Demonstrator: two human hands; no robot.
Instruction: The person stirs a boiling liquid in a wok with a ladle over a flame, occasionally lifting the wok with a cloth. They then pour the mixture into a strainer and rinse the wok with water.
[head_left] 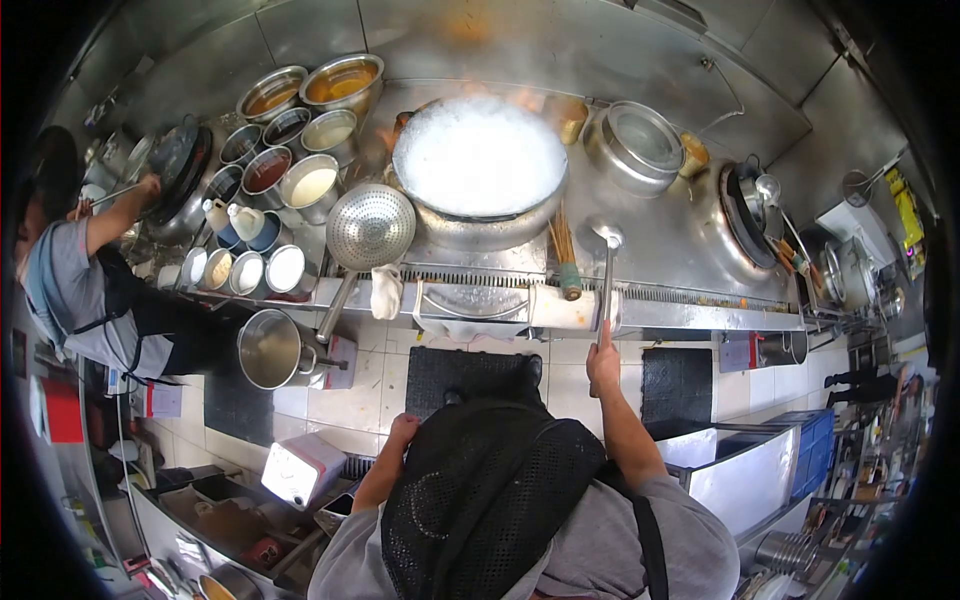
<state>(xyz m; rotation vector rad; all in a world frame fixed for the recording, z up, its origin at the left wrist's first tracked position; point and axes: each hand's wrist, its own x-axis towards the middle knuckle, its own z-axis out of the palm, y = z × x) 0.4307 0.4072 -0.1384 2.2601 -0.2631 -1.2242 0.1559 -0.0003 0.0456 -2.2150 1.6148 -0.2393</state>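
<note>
My right hand (603, 368) is closed round the handle of a long ladle (607, 262), whose bowl rests over the steel counter right of the wok. My left hand (405, 428) hangs low in front of me, its fingers curled; what it holds, if anything, is hidden. A large wok (480, 160) full of white foaming liquid sits on the stove ahead, with flames behind it. Left of the wok lies a perforated strainer (371, 227), its handle over the counter edge. A bamboo brush (564, 255) lies between wok and ladle, near a folded cloth (561, 307).
Sauce pots and bowls (266, 170) crowd the counter at left. A co-worker (100, 285) stands at far left by another wok. A stockpot (270, 348) hangs below the counter edge. At right are a lidded pot (640, 148) and another wok (745, 220).
</note>
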